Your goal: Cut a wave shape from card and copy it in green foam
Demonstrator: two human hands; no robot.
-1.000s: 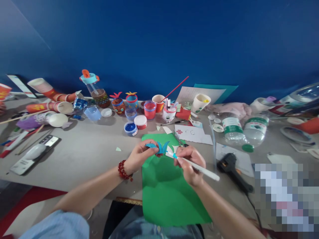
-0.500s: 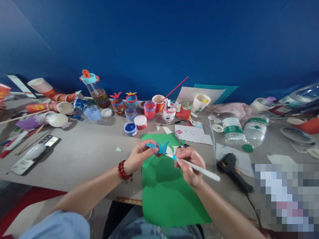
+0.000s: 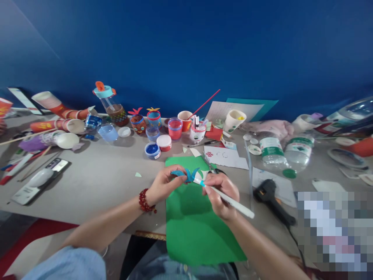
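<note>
Marker at the edge of a blue paper cutout

The cutout, with pointed leaf-like tips, is held up over the far end of a green sheet on the table. The person's left hand pinches its left part between thumb and fingers. The right hand grips the white marker as for writing, fingers closed round the barrel, with the tip at the cutout's lower right side; whether the tip touches is too small to tell. A red bead bracelet circles the left wrist.

The green sheet runs over the near edge of the table toward the person's lap. By its far edge lie scissors, partly hidden behind the right hand, and a white paper with a red emblem. Right of that hand rests a black glue gun; beyond it, toward the far edge, are two clear bottles with green labels.

Left of the white paper, an open tub of blue paint sits just beside a white-lidded tub. Behind them, along the far edge, stand two painted pots with paper leaves on top and, further left, a drinking bottle. Toward the left end of the table lies a phone.
</note>
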